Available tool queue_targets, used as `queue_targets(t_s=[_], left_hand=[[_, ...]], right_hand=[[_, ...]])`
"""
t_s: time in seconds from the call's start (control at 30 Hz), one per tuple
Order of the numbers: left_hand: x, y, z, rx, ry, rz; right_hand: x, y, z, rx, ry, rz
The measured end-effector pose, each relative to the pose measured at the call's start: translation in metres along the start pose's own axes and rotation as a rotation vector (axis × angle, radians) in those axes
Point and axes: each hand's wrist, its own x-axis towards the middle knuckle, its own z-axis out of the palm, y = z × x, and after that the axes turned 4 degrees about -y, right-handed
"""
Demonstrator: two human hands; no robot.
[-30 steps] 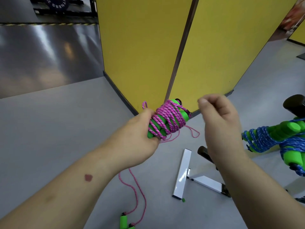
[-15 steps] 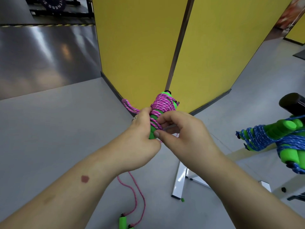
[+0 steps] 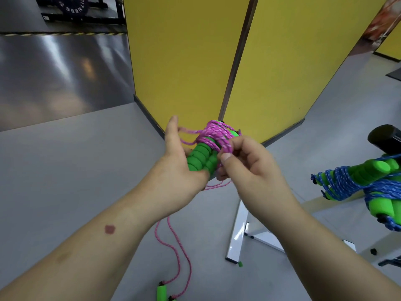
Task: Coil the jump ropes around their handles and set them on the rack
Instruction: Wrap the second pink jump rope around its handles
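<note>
My left hand (image 3: 178,161) holds a pair of green foam handles (image 3: 200,158) at their lower end, thumb raised, with loops of pink rope (image 3: 213,135) caught over that thumb. The pink rope is coiled round the upper part of the handles. My right hand (image 3: 245,164) pinches the pink coils beside the handles. A strand of pink rope hangs below the hands. Another pink rope (image 3: 175,253) with green handles (image 3: 161,293) lies on the floor below. At the right, blue ropes coiled on green handles (image 3: 358,179) sit on the rack.
A yellow partition (image 3: 217,61) stands straight ahead, its corner just beyond the hands. White metal legs of the rack (image 3: 237,233) spread across the grey floor under my right forearm. A black roller end (image 3: 384,137) shows at the right edge. Dark gym flooring lies far left.
The handles have tilted and their bare lower ends now show. My left thumb has lifted with pink loops over it. My right hand has shifted up onto the coils.
</note>
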Motion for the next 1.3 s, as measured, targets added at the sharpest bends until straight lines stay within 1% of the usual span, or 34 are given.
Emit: queue_targets(t_s=[0.13,0.17,0.23,0.33,0.43,0.47,0.53,0.63,0.73,0.83,0.9,0.97,1.07,1.2,1.3], left_hand=[[0.009,-0.001,-0.006,-0.331,0.109,-0.08],[0.01,0.0,-0.008,-0.387,0.124,-0.087],[0.011,0.001,-0.01,-0.403,0.162,-0.096],[0.012,0.0,-0.01,-0.452,0.183,-0.122],[0.013,0.0,-0.01,-0.651,0.172,-0.178],[0.014,-0.001,-0.011,-0.716,0.173,-0.197],[0.016,-0.002,-0.011,-0.8,0.163,-0.225],[0.017,-0.004,-0.008,-0.823,0.128,-0.242],[0.016,-0.002,-0.007,-0.875,0.102,-0.239],[0.017,-0.002,-0.006,-0.895,0.137,-0.208],[0.016,-0.001,-0.004,-0.893,0.151,-0.194],[0.014,0.0,-0.001,-0.911,0.128,-0.201],[0.011,0.003,0.002,-0.907,0.076,-0.223],[0.01,0.003,0.005,-0.921,0.107,-0.209],[0.009,0.004,0.007,-0.979,0.091,-0.204]], right_hand=[[0.005,-0.002,-0.006,0.235,0.017,0.04],[0.007,-0.001,-0.008,0.27,0.02,0.038],[0.009,0.001,-0.011,0.281,0.008,0.034],[0.004,0.0,-0.014,0.173,-0.024,0.008],[0.008,0.001,-0.013,-0.047,-0.018,0.001],[0.013,0.003,-0.012,-0.086,-0.036,0.017],[0.018,0.003,-0.008,-0.064,-0.073,0.039],[0.012,-0.007,-0.007,0.091,-0.128,-0.01],[0.003,-0.014,-0.006,0.138,-0.134,-0.052],[0.006,-0.01,-0.008,0.063,-0.108,-0.004],[0.005,-0.013,-0.006,0.036,-0.132,0.014],[0.003,-0.017,-0.004,0.118,-0.147,0.065],[0.001,-0.019,-0.001,0.253,-0.088,0.155],[0.0,-0.019,0.001,0.449,-0.025,0.244],[-0.002,-0.019,0.007,0.519,-0.026,0.283]])
